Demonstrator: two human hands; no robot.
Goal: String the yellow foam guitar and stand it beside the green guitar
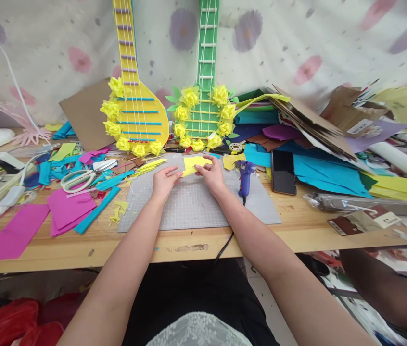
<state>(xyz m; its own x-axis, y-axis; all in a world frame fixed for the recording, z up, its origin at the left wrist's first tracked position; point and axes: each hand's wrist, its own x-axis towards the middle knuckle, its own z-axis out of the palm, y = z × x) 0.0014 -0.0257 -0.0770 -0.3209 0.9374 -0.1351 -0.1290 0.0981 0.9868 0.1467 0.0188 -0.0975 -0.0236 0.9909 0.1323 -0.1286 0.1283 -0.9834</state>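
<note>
Between my hands is a piece of yellow crepe paper (192, 165), held above the grey cutting mat (189, 211). My left hand (166, 181) pinches its left edge with thumb and fingers. At the paper's right side, my right hand (212, 174) grips the edge, thumb in front. A blue glue gun (246, 179) stands on the mat just right of my right hand, its cord running off the table's front. Behind the paper, a green paper instrument (205, 113) with yellow flowers leans on the backdrop. Beside it is a yellow one (142, 110), also edged with flowers.
White-handled scissors (78, 181) lie among paper scraps on the left, near magenta sheets (69, 209). A black phone (283, 172) rests on blue paper (319, 168) to the right. Cardboard sheets (308, 113) are piled behind. A plastic-wrapped packet (365, 204) lies near the right front edge.
</note>
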